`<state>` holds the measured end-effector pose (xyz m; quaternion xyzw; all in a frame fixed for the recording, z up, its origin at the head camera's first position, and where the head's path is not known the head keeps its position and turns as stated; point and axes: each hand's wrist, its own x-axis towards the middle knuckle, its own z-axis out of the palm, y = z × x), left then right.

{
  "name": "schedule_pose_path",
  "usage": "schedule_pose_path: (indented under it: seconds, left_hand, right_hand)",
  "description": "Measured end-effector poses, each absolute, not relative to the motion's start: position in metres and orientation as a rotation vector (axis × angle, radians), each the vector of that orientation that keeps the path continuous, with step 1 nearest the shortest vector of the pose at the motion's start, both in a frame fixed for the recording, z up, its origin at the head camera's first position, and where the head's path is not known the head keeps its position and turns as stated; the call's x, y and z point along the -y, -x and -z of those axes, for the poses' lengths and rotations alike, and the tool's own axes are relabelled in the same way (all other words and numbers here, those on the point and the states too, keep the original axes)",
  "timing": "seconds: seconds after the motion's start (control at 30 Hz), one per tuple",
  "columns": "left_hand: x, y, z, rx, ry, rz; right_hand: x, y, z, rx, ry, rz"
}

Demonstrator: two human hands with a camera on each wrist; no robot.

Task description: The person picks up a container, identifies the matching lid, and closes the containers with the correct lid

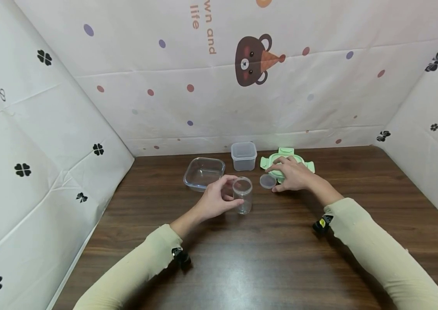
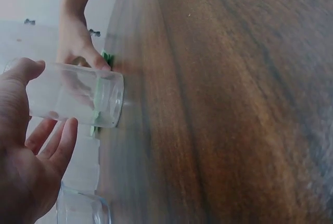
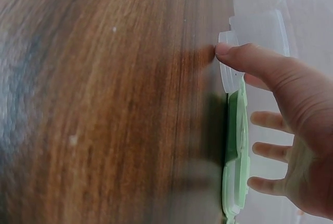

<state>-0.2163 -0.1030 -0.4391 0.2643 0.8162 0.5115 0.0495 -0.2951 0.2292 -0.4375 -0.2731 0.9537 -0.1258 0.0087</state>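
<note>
My left hand [image 1: 215, 199] curves its thumb and fingers round a clear, open-topped jar [image 1: 246, 201], which stands upright on the table. In the left wrist view the jar [image 2: 106, 96] lies between the thumb on one side and the fingertips on the other. Farther right, my right hand [image 1: 291, 175] spans a small round translucent lid [image 1: 268, 181], thumb and index finger at opposite edges. The thumb meets the rim of this lid [image 3: 227, 70] in the right wrist view, and the other fingers are spread over a green clip-on lid [image 3: 238, 156].
A clear glass square container [image 1: 200, 177] sits at the back, left of the jar. Behind the jar stands a translucent plastic tub [image 1: 244, 160]. The green clip-on lid [image 1: 309, 166] lies under my right hand. A printed cloth wall [image 1: 211, 116] borders the wooden table [image 1: 242, 262].
</note>
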Motion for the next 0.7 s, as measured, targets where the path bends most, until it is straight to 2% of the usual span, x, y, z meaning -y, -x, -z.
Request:
schedule_pose_path:
  seconds: [0.43,0.7]
  left_hand:
    - [0.105,0.217,0.45,-2.431,-0.743,-1.553]
    - [0.103,0.217,0.452,-2.415,-0.714,-1.554]
  right_hand:
    - [-0.23,0.295,0.44,-2.951,0.881,0.46]
    - [-0.243,0.318,0.472,-2.954,0.865,0.514]
